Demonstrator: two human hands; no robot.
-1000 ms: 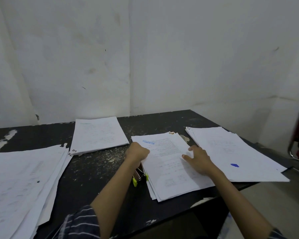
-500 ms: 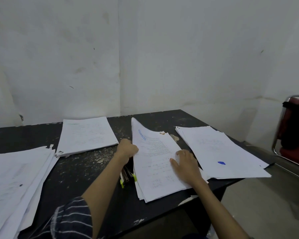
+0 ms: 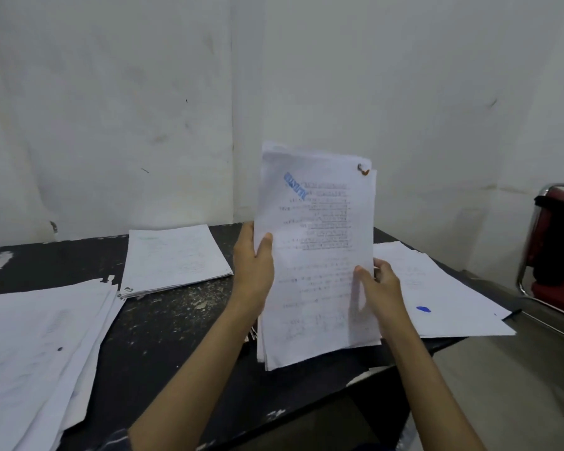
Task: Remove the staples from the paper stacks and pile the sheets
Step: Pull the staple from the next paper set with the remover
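A: Pale scuffed wall behind, black speckled table below.

B: And the grip?

A: Both hands clamped on one paper stack, raised upright above the table's near edge. Left hand pinching the left edge, thumb across the front page. Right hand gripping the right edge lower down, thumb in front, fingers behind.

B: Fastened how?

A: Rusty metal fastener through the top right corner. Blue stamp at the upper left of the page, rows of blurred print underneath.

B: Around it?

A: Loose pile with a blue mark flat on the table just right of the held stack. Neat bundle further back on the left. Wide spread of sheets at the near left, overhanging the edge. Something metallic low beside the left wrist, too hidden to identify. Red chair with chrome frame off at the far right.
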